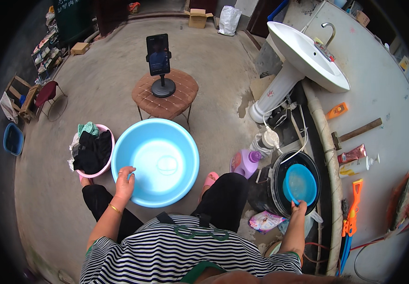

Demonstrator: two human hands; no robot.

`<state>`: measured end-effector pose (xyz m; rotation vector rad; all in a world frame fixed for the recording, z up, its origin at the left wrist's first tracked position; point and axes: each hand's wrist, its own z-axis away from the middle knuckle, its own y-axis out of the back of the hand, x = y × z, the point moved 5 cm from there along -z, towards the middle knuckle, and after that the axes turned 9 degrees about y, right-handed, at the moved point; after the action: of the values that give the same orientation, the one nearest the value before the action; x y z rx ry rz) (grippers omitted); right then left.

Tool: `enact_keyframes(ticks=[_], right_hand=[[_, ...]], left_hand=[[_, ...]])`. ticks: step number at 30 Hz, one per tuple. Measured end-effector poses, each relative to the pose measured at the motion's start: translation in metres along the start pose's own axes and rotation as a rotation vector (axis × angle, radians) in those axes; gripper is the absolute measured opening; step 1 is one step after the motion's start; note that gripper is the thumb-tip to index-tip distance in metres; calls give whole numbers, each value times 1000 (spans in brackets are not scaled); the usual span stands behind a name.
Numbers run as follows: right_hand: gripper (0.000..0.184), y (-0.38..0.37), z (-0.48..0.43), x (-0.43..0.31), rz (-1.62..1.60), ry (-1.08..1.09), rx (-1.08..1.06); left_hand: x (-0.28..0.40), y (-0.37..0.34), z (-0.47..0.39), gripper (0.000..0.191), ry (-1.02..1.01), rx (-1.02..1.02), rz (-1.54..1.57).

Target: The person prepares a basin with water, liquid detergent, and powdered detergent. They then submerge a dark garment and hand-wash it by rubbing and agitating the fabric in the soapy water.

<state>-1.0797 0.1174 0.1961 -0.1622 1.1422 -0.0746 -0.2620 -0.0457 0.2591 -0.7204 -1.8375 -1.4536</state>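
Observation:
My right hand [299,207] grips the near rim of a small blue plastic basin [300,184], which is over the mouth of a black bucket [278,177] at my right. At the near left rim of a large light-blue plastic basin [154,142] is my left hand [124,181], its fingers partly bent and nothing in them; whether it touches the rim cannot be told. The large basin stands on the floor between my legs. Left of it, a pink basin [109,159] holds black clothes [92,152] and a green cloth [88,128].
A phone [158,55] on a stand occupies a brown padded stool [176,103] ahead. A purple detergent bottle [244,164] and a detergent bag [266,222] lie near the bucket. The pedestal sink [307,56] and a wrapped pipe [325,142] are on the right.

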Motion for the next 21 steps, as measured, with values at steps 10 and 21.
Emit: enact_keyframes(ticks=[10,21], right_hand=[[28,16,6,0,-39,-3,-6],[34,-20,57,-74,-77,105,-183]], left_hand=[[3,4,2,22,-53,24,15],[5,3,4,22,-14,30,39]])
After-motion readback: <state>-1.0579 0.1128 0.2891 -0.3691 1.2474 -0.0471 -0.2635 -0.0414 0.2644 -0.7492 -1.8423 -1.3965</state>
